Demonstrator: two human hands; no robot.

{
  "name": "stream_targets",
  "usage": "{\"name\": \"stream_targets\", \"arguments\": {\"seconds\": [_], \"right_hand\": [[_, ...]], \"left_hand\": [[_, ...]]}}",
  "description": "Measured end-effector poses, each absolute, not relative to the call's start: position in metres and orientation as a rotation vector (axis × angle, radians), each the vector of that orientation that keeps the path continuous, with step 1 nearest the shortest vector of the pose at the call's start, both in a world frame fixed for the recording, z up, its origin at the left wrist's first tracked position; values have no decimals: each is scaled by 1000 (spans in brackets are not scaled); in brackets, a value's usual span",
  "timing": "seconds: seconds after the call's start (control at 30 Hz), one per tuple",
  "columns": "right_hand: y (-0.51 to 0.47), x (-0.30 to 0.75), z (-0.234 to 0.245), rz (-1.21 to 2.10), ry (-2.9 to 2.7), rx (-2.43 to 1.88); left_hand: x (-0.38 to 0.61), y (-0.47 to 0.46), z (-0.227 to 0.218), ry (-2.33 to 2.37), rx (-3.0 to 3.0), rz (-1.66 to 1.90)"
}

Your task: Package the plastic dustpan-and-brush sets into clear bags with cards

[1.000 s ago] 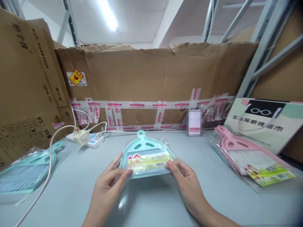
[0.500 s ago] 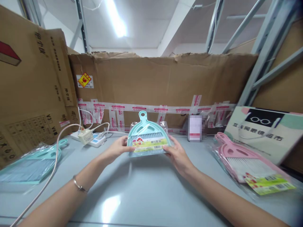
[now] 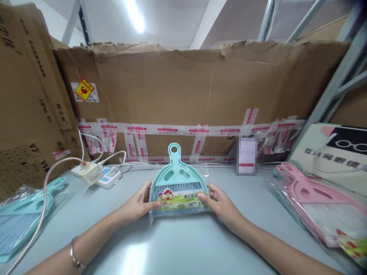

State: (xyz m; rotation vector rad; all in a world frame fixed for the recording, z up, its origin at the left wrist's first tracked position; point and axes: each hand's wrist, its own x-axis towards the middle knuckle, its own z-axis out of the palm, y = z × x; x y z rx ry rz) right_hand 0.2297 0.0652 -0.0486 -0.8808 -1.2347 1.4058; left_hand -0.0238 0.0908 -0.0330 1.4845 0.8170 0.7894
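Between my hands is a light-blue dustpan and brush set [image 3: 175, 172] in a clear plastic bag, its handle pointing away from me. A bright label with a red mushroom picture crosses the bristles. My left hand [image 3: 140, 202] grips the set's left edge, thumb on top and fingers partly hidden behind. On the opposite edge, my right hand [image 3: 222, 204] holds it the same way, its thumb lying on the label. Whether the lower edge touches the table I cannot tell.
A bagged blue set [image 3: 25, 214] lies at the left, behind a pale cable [image 3: 46, 191]. A power strip [image 3: 110, 177] with a plug stands near the back. Bagged pink sets [image 3: 321, 198] lie at the right. A cardboard wall [image 3: 172, 88] closes off the back of the table.
My hands and the blue set have come lower and nearer to me, and the set's front now shows more fully. The camera view has shifted closer to the table. Both hands keep their hold.
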Motion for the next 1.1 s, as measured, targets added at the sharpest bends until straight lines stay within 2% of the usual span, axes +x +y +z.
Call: {"name": "stream_targets", "arguments": {"seconds": [0.57,1.0,1.1], "right_hand": [[63,234,-53,1458,-1148,-949],[52,220,-51,1505,-1174,-987],[51,224,-55,1294,-1282,-1088]], "left_hand": [[-24,85,-28,849,1442,722],[-9,81,-36,1097,971,945],[-9,79,-36,1107,942,940]]}}
